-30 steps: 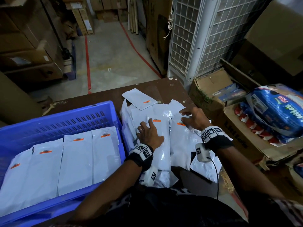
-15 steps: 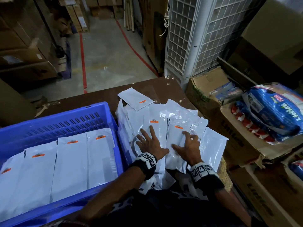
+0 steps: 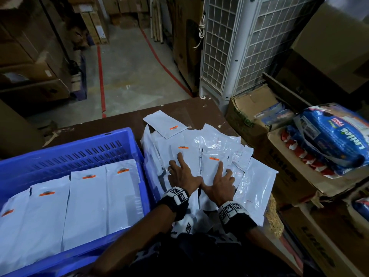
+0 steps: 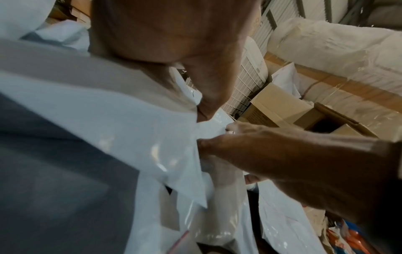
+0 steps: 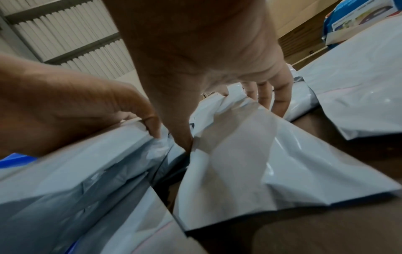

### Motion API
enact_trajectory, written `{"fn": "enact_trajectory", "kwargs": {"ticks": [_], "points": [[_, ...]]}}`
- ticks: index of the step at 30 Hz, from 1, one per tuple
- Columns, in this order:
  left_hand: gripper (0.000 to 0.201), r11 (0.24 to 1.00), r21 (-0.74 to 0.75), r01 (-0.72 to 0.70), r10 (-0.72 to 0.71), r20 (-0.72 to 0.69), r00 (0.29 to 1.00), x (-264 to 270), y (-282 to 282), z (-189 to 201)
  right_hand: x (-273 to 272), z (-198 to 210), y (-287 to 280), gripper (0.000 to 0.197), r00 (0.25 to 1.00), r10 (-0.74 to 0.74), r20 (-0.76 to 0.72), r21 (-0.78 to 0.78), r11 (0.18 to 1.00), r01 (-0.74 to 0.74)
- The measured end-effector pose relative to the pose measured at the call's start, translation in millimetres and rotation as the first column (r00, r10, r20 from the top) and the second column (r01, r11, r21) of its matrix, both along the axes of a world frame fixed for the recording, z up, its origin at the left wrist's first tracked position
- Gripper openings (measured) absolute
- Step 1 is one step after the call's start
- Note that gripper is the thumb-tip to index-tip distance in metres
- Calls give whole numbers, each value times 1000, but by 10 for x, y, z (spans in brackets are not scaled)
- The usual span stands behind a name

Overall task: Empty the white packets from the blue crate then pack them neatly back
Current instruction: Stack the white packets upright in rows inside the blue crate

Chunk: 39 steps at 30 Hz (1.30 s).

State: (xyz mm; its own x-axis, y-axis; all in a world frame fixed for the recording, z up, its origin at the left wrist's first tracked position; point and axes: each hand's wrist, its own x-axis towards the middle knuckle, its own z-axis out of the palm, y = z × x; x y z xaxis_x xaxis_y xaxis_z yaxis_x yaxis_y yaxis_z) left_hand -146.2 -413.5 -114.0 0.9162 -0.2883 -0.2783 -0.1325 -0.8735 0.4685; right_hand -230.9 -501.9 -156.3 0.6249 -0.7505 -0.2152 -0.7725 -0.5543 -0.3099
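Four white packets [image 3: 79, 200] are seen in the head view, laid side by side in the blue crate [image 3: 83, 148] at the near left, orange labels toward the far side. A loose heap of white packets [image 3: 201, 156] lies on the brown table [image 3: 191, 110] just right of the crate. The left hand [image 3: 182, 174] and the right hand [image 3: 220, 180] are spread flat on the heap, fingers straight, thumbs almost touching. The repacking step is judged to be in hand, with a first row placed and most packets yet to be returned. Cardboard boxes [image 3: 283, 166] and a blue diaper pack [image 3: 335, 140] stand at the right.

From the left wrist view, the left hand's thumb [image 4: 208, 96] is seen pressed against a packet edge [image 4: 130, 123], with the right hand [image 4: 272, 151] meeting it at that edge; whether the sheet is pinched cannot be told.

From the right wrist view, the thumbs are seen tucked at the seam between two packets [image 5: 250, 163]. The right hand's fingers [image 5: 280, 92] reach down onto the heap. The next move is judged to call for a few packets to be squared together, gripped, and carried left into the crate.
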Motion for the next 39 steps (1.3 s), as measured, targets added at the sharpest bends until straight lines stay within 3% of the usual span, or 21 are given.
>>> {"fn": "enact_trajectory", "kwargs": {"ticks": [6, 13, 21, 29, 39], "points": [[117, 991, -130, -12, 13, 4, 1000, -11, -74, 234, -42, 101, -8, 109, 986, -49, 160, 70, 997, 38], [110, 933, -359, 17, -20, -5, 1000, 27, -120, 593, -57, 292, -88, 73, 912, -96, 398, 204, 979, 14], [98, 848, -528, 52, -15, 73, 997, 194, 180, 1137, -174, 616, -75, 86, 841, -101, 532, 174, 985, 8], [94, 868, -494, 50, 36, 162, 986, 333, 970, 1531, -178, 1044, 266, 70, 735, -99, 670, 210, 976, -59], [89, 926, -376, -35, 100, 155, 983, 423, 2136, 1511, 228, 1565, 1017, 71, 723, 72, 687, 135, 965, -225]]}}
